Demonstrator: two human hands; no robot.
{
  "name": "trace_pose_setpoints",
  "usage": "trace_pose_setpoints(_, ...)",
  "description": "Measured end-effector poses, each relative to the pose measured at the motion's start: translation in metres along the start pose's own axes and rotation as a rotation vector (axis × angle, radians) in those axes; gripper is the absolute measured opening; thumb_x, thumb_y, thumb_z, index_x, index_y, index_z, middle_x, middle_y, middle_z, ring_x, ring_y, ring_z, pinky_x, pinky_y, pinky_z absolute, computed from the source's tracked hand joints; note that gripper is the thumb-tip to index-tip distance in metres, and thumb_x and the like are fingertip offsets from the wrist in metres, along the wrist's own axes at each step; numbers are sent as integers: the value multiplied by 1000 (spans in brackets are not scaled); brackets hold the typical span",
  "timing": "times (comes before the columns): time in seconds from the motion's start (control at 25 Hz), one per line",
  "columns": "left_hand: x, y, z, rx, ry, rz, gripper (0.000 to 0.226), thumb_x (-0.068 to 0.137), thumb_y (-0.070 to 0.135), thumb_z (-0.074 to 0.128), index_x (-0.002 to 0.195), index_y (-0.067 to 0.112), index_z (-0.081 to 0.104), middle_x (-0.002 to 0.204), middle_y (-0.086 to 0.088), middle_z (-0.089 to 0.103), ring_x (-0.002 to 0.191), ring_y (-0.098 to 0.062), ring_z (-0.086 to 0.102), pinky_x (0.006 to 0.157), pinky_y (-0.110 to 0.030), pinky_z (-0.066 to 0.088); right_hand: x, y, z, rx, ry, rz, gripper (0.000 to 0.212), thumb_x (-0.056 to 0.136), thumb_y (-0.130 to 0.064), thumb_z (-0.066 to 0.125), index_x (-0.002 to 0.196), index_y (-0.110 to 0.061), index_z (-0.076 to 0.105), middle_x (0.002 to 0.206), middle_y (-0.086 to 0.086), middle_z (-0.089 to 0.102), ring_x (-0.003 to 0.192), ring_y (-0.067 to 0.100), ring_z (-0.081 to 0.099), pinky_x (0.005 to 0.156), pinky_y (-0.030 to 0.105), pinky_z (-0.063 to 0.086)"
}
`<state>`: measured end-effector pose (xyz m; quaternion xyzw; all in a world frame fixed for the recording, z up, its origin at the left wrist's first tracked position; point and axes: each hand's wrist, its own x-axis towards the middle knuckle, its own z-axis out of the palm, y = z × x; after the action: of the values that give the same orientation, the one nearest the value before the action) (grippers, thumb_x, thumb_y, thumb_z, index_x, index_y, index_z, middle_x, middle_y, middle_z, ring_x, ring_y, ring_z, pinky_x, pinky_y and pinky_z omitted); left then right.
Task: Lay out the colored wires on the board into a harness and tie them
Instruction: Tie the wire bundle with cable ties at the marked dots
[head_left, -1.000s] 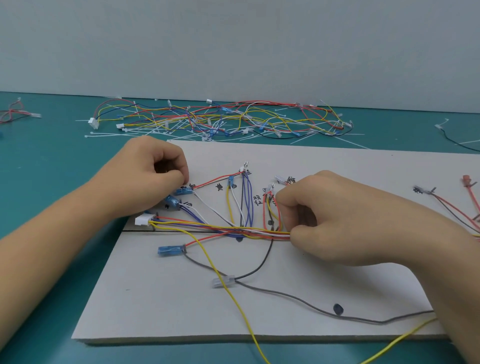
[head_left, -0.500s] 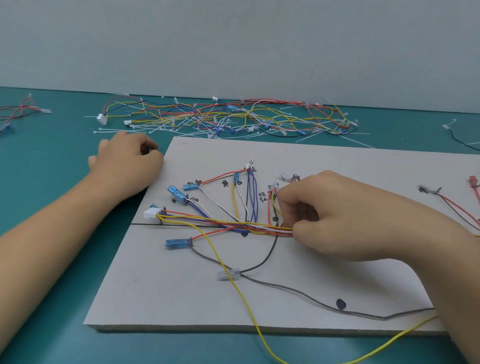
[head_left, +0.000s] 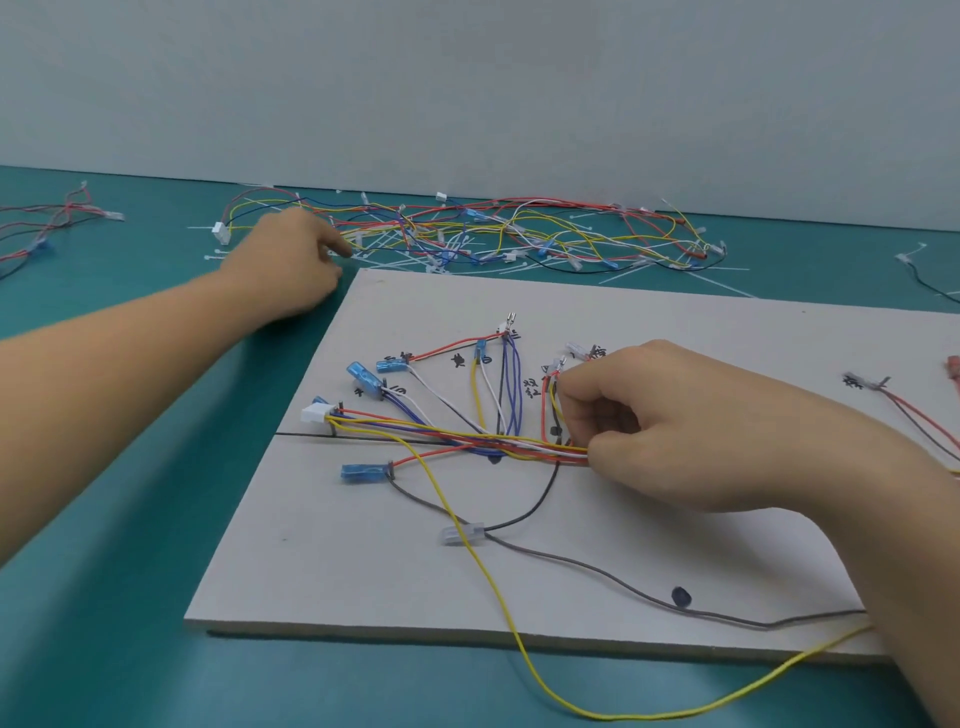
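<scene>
- Coloured wires (head_left: 467, 441), where are they?
- Mid board (head_left: 363, 571). The right hand (head_left: 675, 431) pinches them together.
- And the left hand (head_left: 280, 270)?
- Off the board's far left corner, by the ties (head_left: 415, 254). Too blurry to tell its grip.

Bright, even light falls from overhead. The right hand (head_left: 675, 431) throws a soft grey shadow on the board (head_left: 519, 587) just beneath it, and a thin dark shadow runs under the board's near edge on the worktop (head_left: 104, 597). The wires (head_left: 467, 441) on the board are sharp. The left hand (head_left: 285, 265), beyond the board's far left corner, is smeared by motion blur. The loose wire pile (head_left: 519, 234) behind the board looks softer. The worktop's back edge slants with wide-angle distortion.
</scene>
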<state>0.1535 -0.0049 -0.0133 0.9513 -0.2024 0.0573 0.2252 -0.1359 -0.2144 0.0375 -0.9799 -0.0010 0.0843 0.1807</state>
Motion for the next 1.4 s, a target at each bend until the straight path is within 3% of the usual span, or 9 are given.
trace_pose_setpoints(0.12,21,6,8,-16,-34,108,26,94,14,68,116,24,78,93,-5,70,90,-22,59,85,-31,44,0,2,-1,29,5,14,12,80,-14,55,72,-23,57,64,-18,57,56,5,47,53,26,38)
trace_pose_setpoints(0.28,34,7,9,-25,-61,157,12,91,15,75,92,26,79,86,-4,72,76,-15,60,68,-25,41,1,4,-1,42,-3,8,12,80,-15,55,73,-24,57,64,-18,58,56,7,48,53,26,38)
trace_pose_setpoints(0.52,31,3,17,113,-22,193,8,97,20,64,92,22,69,99,0,65,96,-25,59,82,-40,46,0,3,0,44,-11,-2,12,80,-15,54,73,-25,56,67,-17,58,58,7,48,54,27,37)
trace_pose_setpoints(0.68,26,7,6,148,29,150,7,99,17,60,96,20,65,96,-2,62,93,-30,57,82,-41,47,0,4,-1,43,-12,-6,13,82,-15,55,73,-25,56,67,-17,58,58,6,48,54,26,37)
trace_pose_setpoints(0.84,15,8,-22,94,63,158,14,95,8,70,108,3,75,83,-12,65,81,-31,57,78,-35,45,0,5,-1,50,-14,1,11,82,-15,55,75,-24,58,68,-18,59,58,5,48,54,27,38)
trace_pose_setpoints(1.08,-42,25,-59,-192,187,125,1,89,18,78,90,19,79,69,3,69,52,-4,55,55,-20,38,-2,6,-4,58,-4,-24,14,78,-18,57,80,-30,63,74,-21,63,62,4,55,54,24,41)
trace_pose_setpoints(1.16,-68,43,-49,-322,161,222,5,89,16,78,86,20,77,68,6,68,49,4,53,54,-19,42,-5,3,-13,75,33,-41,19,72,-24,56,84,-33,67,78,-17,65,65,5,59,57,24,45)
trace_pose_setpoints(1.24,-86,57,-34,-328,85,329,10,91,8,74,86,17,75,72,7,67,54,7,50,56,-6,37,-5,-4,-20,85,115,-22,25,67,-29,53,86,-37,67,84,-18,66,71,6,62,58,24,47)
trace_pose_setpoints(1.4,-99,64,-24,-286,-7,482,15,94,2,67,87,16,68,73,14,57,61,3,47,58,-7,36,16,-23,-27,15,312,-38,21,73,-32,56,92,-35,64,88,-15,64,73,0,57,59,24,40)
